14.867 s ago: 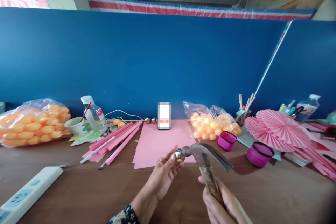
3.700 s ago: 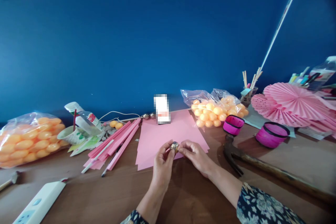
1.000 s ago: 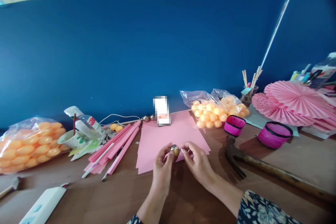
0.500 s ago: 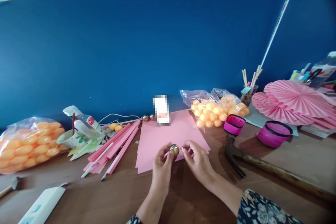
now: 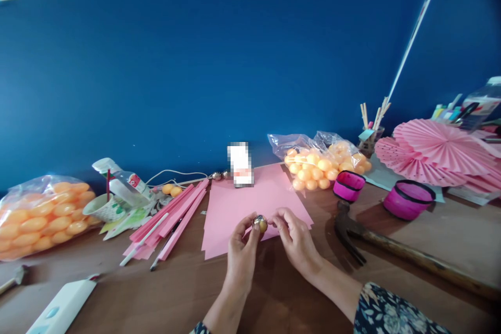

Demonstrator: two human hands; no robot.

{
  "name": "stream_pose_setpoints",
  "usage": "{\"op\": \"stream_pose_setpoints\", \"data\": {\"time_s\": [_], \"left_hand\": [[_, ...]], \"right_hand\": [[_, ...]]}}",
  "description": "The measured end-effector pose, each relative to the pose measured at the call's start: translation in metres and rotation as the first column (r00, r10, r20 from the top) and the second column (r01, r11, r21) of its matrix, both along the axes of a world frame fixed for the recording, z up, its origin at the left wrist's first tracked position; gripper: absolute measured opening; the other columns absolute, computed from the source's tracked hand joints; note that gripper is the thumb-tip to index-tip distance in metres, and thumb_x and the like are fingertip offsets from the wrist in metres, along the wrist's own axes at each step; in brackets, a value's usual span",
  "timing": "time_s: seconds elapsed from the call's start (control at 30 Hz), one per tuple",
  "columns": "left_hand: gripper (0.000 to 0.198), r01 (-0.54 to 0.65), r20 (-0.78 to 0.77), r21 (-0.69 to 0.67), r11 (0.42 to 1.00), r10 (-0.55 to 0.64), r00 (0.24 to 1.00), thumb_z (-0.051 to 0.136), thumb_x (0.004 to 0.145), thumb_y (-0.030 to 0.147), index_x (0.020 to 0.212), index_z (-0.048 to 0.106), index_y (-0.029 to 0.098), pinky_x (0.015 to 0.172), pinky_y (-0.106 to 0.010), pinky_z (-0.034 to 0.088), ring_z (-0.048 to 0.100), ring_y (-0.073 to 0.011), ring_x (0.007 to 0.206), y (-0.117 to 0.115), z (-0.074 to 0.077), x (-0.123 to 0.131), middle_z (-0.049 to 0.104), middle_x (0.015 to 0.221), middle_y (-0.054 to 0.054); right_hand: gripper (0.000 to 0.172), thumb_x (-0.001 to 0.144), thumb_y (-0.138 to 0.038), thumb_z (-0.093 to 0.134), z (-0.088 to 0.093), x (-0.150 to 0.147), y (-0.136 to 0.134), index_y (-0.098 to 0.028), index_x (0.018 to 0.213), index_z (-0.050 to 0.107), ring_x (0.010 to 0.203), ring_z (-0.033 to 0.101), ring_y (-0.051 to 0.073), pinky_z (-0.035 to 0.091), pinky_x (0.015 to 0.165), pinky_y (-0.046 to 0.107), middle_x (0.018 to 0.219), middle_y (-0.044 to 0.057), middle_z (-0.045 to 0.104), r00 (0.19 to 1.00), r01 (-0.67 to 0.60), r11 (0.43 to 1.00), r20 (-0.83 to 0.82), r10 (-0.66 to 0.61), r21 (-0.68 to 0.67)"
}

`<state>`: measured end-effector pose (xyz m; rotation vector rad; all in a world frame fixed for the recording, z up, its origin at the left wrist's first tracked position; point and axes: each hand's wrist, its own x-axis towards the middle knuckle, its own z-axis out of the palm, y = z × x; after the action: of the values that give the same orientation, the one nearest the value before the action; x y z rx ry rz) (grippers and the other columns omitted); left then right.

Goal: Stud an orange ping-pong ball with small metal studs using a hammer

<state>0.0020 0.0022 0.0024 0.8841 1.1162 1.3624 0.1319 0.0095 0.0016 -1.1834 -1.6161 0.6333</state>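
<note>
A small shiny gold-and-silver ball is pinched between the thumb and fingers of my left hand. Just to its right, my right hand has thumb and fingertips drawn together, close to the ball's side. Whatever those fingertips hold, if anything, is too small to make out. Both hands are over the near edge of a stack of pink paper sheets, which lies on the brown table.
Bags of orange balls stand left and back right. Pink paper strips lie left of the sheets. To the right are a claw hammer, magenta bands and pink paper fans. A white box lies front left.
My right fingertips have shifted slightly left, closer to the ball. My left hand keeps its hold on the ball in the same place.
</note>
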Motion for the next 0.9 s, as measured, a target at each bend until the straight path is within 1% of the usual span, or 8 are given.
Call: {"op": "stream_pose_setpoints", "data": {"time_s": [0.17,0.27,0.37,0.47,0.6,0.77,0.83,0.9], "left_hand": [[0.039,-0.014,-0.033,-0.005,1.000,0.014,0.999,0.062,0.070,0.030,0.105,0.054,0.014,0.089,-0.035,0.043,0.060,-0.0203,0.094,-0.0008,0.0032,0.0005,0.063,0.102,-0.010],[0.039,-0.024,-0.043,-0.013,1.000,0.023,0.999,0.062,0.070,0.030,0.104,0.055,0.014,0.088,-0.035,0.044,0.060,-0.0205,0.094,-0.0008,0.0047,0.0003,0.063,0.102,-0.010],[0.039,-0.030,-0.046,-0.018,0.999,0.029,0.999,0.063,0.069,0.030,0.104,0.056,0.015,0.087,-0.034,0.044,0.061,-0.0198,0.092,-0.0007,0.0054,0.0002,0.065,0.099,-0.010],[0.040,-0.041,-0.038,-0.017,0.999,0.040,0.998,0.065,0.066,0.030,0.102,0.057,0.015,0.087,-0.034,0.045,0.061,-0.0201,0.091,-0.0006,0.0064,0.0003,0.065,0.098,-0.010],[0.041,-0.053,-0.044,-0.019,0.998,0.053,0.998,0.065,0.066,0.031,0.102,0.057,0.014,0.087,-0.036,0.045,0.061,-0.0215,0.091,-0.0003,0.0077,0.0005,0.064,0.099,-0.011],[0.039,-0.046,-0.081,0.013,0.999,0.047,0.996,0.063,0.067,0.031,0.102,0.057,0.015,0.086,-0.036,0.046,0.061,-0.0209,0.090,0.0001,0.0062,0.0004,0.064,0.098,-0.010],[0.038,-0.041,-0.129,0.032,0.999,0.045,0.991,0.062,0.068,0.032,0.102,0.057,0.015,0.086,-0.036,0.046,0.061,-0.0210,0.091,-0.0001,0.0056,0.0005,0.064,0.100,-0.009],[0.036,-0.033,-0.181,0.049,0.998,0.042,0.983,0.061,0.070,0.031,0.101,0.057,0.016,0.085,-0.035,0.046,0.061,-0.0202,0.091,-0.0006,0.0058,0.0007,0.064,0.101,-0.009]], "right_hand": [[0.015,0.086,-0.024,0.040,-0.0004,0.0009,0.0012,-0.020,0.083,0.054,0.075,0.055,0.016,0.042,0.068,0.025,0.080,0.004,0.060,0.999,0.013,0.999,0.031,-0.015,0.051],[0.013,0.085,-0.023,0.042,-0.0016,0.0006,0.0020,-0.020,0.086,0.054,0.076,0.056,0.015,0.043,0.065,0.023,0.083,0.004,0.060,1.000,0.002,0.999,-0.001,-0.002,0.035],[0.012,0.084,-0.023,0.044,-0.0028,0.0001,0.0023,-0.019,0.083,0.055,0.072,0.056,0.014,0.043,0.063,0.022,0.080,0.003,0.060,0.999,-0.017,1.000,-0.042,0.017,0.015],[0.014,0.084,-0.023,0.044,-0.0029,-0.0002,0.0019,-0.019,0.081,0.057,0.070,0.057,0.014,0.043,0.064,0.022,0.079,0.003,0.061,0.996,-0.047,0.999,-0.077,0.047,-0.002],[0.014,0.084,-0.023,0.044,-0.0007,-0.0011,0.0004,-0.019,0.082,0.057,0.070,0.056,0.014,0.043,0.064,0.023,0.078,0.003,0.062,0.995,-0.051,0.998,-0.089,0.048,-0.026],[0.011,0.082,-0.021,0.045,0.0018,-0.0031,0.0013,-0.019,0.076,0.055,0.072,0.054,0.014,0.043,0.064,0.023,0.080,0.003,0.058,0.988,-0.059,0.998,-0.143,0.058,-0.004],[0.010,0.080,-0.023,0.048,0.0017,-0.0036,0.0035,-0.019,0.074,0.054,0.071,0.053,0.013,0.043,0.065,0.024,0.079,0.002,0.056,0.981,-0.064,0.997,-0.187,0.056,-0.034],[0.010,0.079,-0.026,0.051,0.0008,-0.0037,0.0059,-0.019,0.073,0.055,0.069,0.053,0.013,0.042,0.065,0.024,0.077,0.001,0.056,0.970,-0.092,0.990,-0.232,0.067,-0.102]]}}
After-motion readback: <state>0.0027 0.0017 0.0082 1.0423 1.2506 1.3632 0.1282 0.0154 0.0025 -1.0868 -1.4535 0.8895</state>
